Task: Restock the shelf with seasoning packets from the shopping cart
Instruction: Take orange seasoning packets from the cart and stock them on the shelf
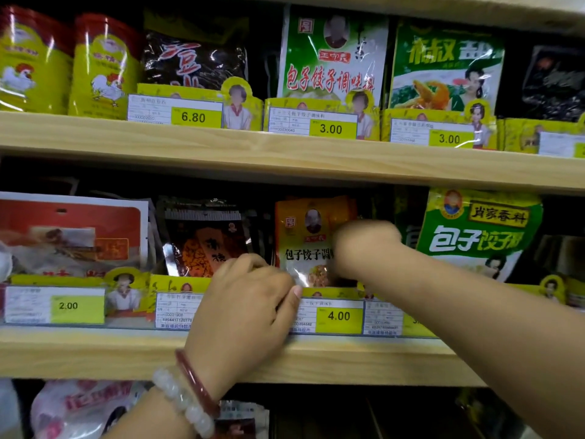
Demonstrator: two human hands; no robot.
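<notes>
An orange seasoning packet (308,239) stands upright on the middle wooden shelf (348,356), behind the yellow display tray with the 4.00 price tag (338,315). My right hand (364,248) is blurred and covers the packet's right side, fingers closed on its edge. My left hand (243,308) rests at the tray's front left, thumb and fingers pinching near the packet's lower left corner. Two bracelets sit on my left wrist. The shopping cart is out of view.
A dark packet (205,239) stands left of the orange one, a red-and-white bag (72,232) further left, and a green bag (478,229) to the right. The upper shelf (285,153) holds yellow tins, dark and green packets. More bags lie below.
</notes>
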